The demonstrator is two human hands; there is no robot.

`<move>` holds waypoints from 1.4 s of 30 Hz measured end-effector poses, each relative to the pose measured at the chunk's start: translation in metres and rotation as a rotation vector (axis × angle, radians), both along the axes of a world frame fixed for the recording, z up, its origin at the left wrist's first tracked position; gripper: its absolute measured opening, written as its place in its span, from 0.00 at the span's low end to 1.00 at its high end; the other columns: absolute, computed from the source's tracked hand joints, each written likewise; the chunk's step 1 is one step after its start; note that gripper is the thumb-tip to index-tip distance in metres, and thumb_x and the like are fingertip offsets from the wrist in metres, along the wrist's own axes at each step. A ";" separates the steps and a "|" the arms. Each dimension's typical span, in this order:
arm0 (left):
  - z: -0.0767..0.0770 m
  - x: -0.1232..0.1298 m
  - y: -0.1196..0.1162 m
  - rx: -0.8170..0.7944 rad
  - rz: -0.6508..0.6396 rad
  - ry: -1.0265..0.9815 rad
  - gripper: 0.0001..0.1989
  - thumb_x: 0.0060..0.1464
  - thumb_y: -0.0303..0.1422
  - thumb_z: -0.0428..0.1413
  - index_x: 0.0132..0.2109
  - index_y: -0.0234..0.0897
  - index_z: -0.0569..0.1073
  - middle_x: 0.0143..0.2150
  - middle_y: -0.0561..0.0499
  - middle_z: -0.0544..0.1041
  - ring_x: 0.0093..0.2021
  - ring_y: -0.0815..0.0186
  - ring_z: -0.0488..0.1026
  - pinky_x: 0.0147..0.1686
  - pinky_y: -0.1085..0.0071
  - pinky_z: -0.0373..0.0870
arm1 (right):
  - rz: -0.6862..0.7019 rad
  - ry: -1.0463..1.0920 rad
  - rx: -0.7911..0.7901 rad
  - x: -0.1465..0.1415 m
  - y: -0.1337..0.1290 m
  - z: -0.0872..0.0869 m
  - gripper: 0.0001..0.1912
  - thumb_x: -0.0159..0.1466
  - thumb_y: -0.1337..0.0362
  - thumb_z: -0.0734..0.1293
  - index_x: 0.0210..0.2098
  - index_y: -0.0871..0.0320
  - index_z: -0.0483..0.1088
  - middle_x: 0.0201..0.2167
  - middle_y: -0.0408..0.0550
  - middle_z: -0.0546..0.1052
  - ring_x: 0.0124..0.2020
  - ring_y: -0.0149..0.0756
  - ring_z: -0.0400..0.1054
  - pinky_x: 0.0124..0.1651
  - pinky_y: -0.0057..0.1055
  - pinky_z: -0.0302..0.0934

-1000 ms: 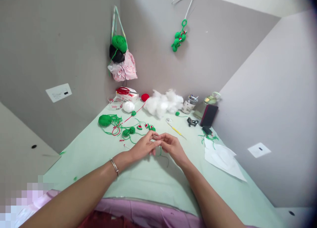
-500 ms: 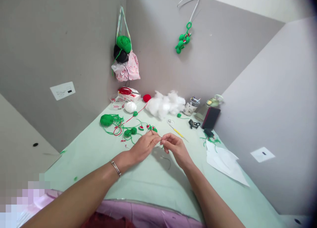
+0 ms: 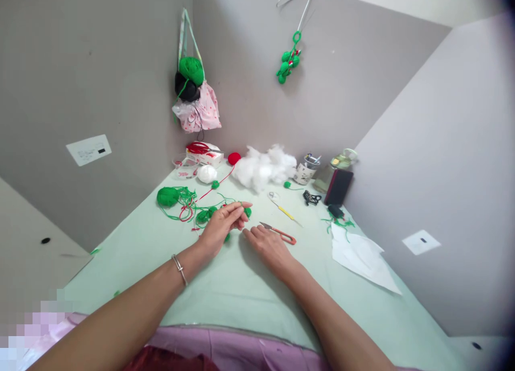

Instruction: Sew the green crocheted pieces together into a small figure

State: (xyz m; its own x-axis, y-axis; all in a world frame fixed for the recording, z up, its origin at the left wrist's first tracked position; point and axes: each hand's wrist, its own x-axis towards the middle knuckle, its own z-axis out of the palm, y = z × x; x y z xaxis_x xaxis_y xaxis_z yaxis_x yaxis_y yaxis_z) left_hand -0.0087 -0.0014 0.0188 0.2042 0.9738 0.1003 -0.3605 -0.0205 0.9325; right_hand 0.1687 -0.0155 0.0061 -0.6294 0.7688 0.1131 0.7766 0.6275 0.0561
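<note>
My left hand (image 3: 221, 226) is raised over the cloth, thumb and fingers closed in a pinch; what they hold is too small to make out. My right hand (image 3: 267, 247) is palm down, low over the table, fingers bent and close together, tips near the left hand. Whatever is under them is hidden. Orange-handled thread snips (image 3: 284, 235) lie just beyond its knuckles. Small green yarn balls (image 3: 203, 216) sit behind the left hand, and another green piece (image 3: 247, 212) shows past its fingertips. A yellow-handled crochet hook (image 3: 286, 215) lies farther back.
White stuffing (image 3: 265, 169) is heaped at the back, near red yarn (image 3: 234, 158), white yarn (image 3: 207, 174) and a pen cup (image 3: 306, 171). Green yarn (image 3: 168, 196) lies tangled at left. A black claw clip (image 3: 311, 197), phone (image 3: 338, 187) and white paper (image 3: 362, 258) are at right.
My hands, previously meeting at the fingertips, have parted. The left moved left; the right turned palm down and lowered toward the cloth. The snips now show. The view shifted slightly.
</note>
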 end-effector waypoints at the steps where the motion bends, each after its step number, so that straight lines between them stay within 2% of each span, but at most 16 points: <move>1: 0.000 0.001 0.000 0.001 -0.011 0.010 0.19 0.58 0.41 0.59 0.52 0.34 0.77 0.32 0.52 0.73 0.29 0.71 0.67 0.33 0.74 0.65 | -0.008 -0.003 0.007 -0.001 0.000 -0.001 0.13 0.66 0.80 0.60 0.41 0.60 0.71 0.35 0.54 0.76 0.38 0.42 0.69 0.36 0.32 0.58; 4: -0.001 0.002 0.000 0.030 -0.050 0.059 0.24 0.60 0.40 0.58 0.59 0.34 0.73 0.32 0.52 0.75 0.29 0.71 0.68 0.34 0.73 0.66 | -0.067 0.044 0.016 0.002 0.002 -0.004 0.14 0.64 0.80 0.59 0.42 0.61 0.72 0.35 0.54 0.76 0.36 0.41 0.70 0.33 0.32 0.58; 6: -0.001 0.003 0.000 0.071 -0.073 0.109 0.25 0.61 0.40 0.56 0.62 0.33 0.70 0.32 0.51 0.76 0.29 0.70 0.69 0.34 0.72 0.67 | -0.124 0.158 0.009 0.008 0.004 -0.003 0.14 0.64 0.78 0.59 0.43 0.61 0.72 0.36 0.52 0.76 0.32 0.38 0.71 0.32 0.30 0.59; 7: -0.002 0.004 -0.001 0.095 -0.081 0.138 0.25 0.62 0.40 0.55 0.62 0.33 0.70 0.32 0.51 0.76 0.29 0.70 0.69 0.35 0.72 0.68 | -0.154 0.274 -0.014 0.011 0.005 -0.001 0.13 0.64 0.77 0.60 0.44 0.60 0.72 0.36 0.51 0.76 0.31 0.35 0.71 0.33 0.30 0.61; 10: -0.004 0.007 -0.005 0.151 -0.103 0.252 0.25 0.63 0.40 0.52 0.63 0.32 0.69 0.30 0.52 0.75 0.29 0.69 0.68 0.35 0.71 0.68 | -0.218 1.021 -0.285 0.018 0.005 0.012 0.04 0.64 0.66 0.65 0.37 0.58 0.72 0.30 0.45 0.76 0.30 0.34 0.72 0.37 0.31 0.66; 11: -0.004 0.009 -0.007 0.161 -0.113 0.290 0.25 0.64 0.39 0.51 0.63 0.32 0.70 0.28 0.53 0.74 0.28 0.69 0.67 0.34 0.71 0.67 | -0.227 1.209 -0.386 0.019 0.004 0.017 0.06 0.63 0.62 0.68 0.35 0.58 0.72 0.28 0.44 0.76 0.29 0.34 0.72 0.36 0.32 0.67; 13: -0.006 0.012 -0.010 0.171 -0.134 0.354 0.24 0.64 0.40 0.51 0.61 0.31 0.71 0.25 0.55 0.72 0.26 0.70 0.65 0.32 0.72 0.66 | -0.238 1.445 -0.472 0.017 0.001 0.024 0.10 0.60 0.58 0.72 0.34 0.58 0.73 0.26 0.43 0.76 0.27 0.33 0.71 0.36 0.32 0.67; 15: -0.008 0.015 -0.013 0.174 -0.157 0.384 0.24 0.63 0.40 0.51 0.60 0.31 0.73 0.23 0.56 0.70 0.24 0.70 0.64 0.30 0.72 0.65 | -0.225 1.534 -0.467 0.013 -0.001 0.028 0.11 0.58 0.57 0.74 0.32 0.58 0.74 0.25 0.42 0.75 0.26 0.31 0.69 0.35 0.31 0.66; 17: -0.009 0.016 -0.014 0.167 -0.158 0.376 0.24 0.63 0.41 0.52 0.59 0.30 0.74 0.23 0.56 0.70 0.24 0.69 0.64 0.29 0.72 0.65 | -0.220 1.511 -0.402 0.010 -0.003 0.028 0.10 0.57 0.58 0.74 0.31 0.58 0.75 0.26 0.42 0.75 0.25 0.29 0.66 0.33 0.29 0.64; 20: -0.008 0.016 -0.014 0.158 -0.124 0.345 0.25 0.63 0.43 0.52 0.59 0.30 0.74 0.24 0.55 0.71 0.24 0.69 0.64 0.29 0.71 0.65 | -0.254 1.361 -0.327 0.009 -0.004 0.023 0.10 0.59 0.58 0.72 0.30 0.58 0.74 0.27 0.43 0.74 0.25 0.29 0.63 0.31 0.29 0.61; 24: -0.007 0.013 -0.013 0.196 -0.117 0.375 0.25 0.65 0.42 0.49 0.62 0.33 0.72 0.25 0.55 0.70 0.26 0.68 0.65 0.33 0.71 0.66 | -0.250 1.067 -0.392 0.010 -0.005 0.019 0.10 0.65 0.59 0.65 0.32 0.58 0.74 0.25 0.43 0.72 0.25 0.30 0.63 0.31 0.29 0.59; 26: -0.009 0.013 -0.014 0.230 -0.113 0.401 0.25 0.66 0.41 0.48 0.64 0.34 0.69 0.27 0.55 0.70 0.28 0.68 0.65 0.34 0.71 0.66 | -0.235 1.007 -0.398 0.011 -0.007 0.020 0.12 0.67 0.60 0.62 0.36 0.58 0.75 0.24 0.42 0.71 0.24 0.30 0.62 0.30 0.28 0.58; 29: -0.013 0.012 -0.014 0.282 -0.106 0.440 0.26 0.68 0.40 0.45 0.67 0.36 0.66 0.28 0.55 0.69 0.30 0.67 0.65 0.36 0.71 0.65 | -0.234 1.057 -0.394 0.011 -0.009 0.024 0.14 0.67 0.58 0.62 0.40 0.59 0.76 0.21 0.40 0.67 0.22 0.29 0.58 0.28 0.27 0.55; 34: -0.020 0.012 -0.014 0.355 -0.125 0.502 0.25 0.69 0.38 0.44 0.68 0.37 0.65 0.29 0.54 0.69 0.31 0.67 0.65 0.38 0.71 0.65 | -0.216 1.108 -0.452 0.010 -0.011 0.030 0.15 0.67 0.56 0.63 0.40 0.61 0.78 0.19 0.39 0.64 0.21 0.28 0.53 0.26 0.27 0.50; 42: -0.021 0.012 -0.013 0.369 -0.128 0.554 0.26 0.69 0.38 0.43 0.70 0.39 0.62 0.30 0.54 0.69 0.31 0.66 0.65 0.38 0.71 0.64 | -0.190 1.109 -0.466 0.012 -0.010 0.028 0.15 0.67 0.57 0.64 0.39 0.60 0.78 0.19 0.38 0.61 0.22 0.28 0.50 0.26 0.27 0.47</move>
State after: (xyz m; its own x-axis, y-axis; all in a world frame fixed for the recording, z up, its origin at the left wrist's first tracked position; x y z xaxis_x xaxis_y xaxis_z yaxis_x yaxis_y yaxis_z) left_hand 0.0035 -0.0144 -0.0022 0.4328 0.8606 0.2683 0.1484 -0.3616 0.9204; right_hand 0.1803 -0.0252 0.0338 -0.2396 0.9486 0.2069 0.3421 0.2819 -0.8964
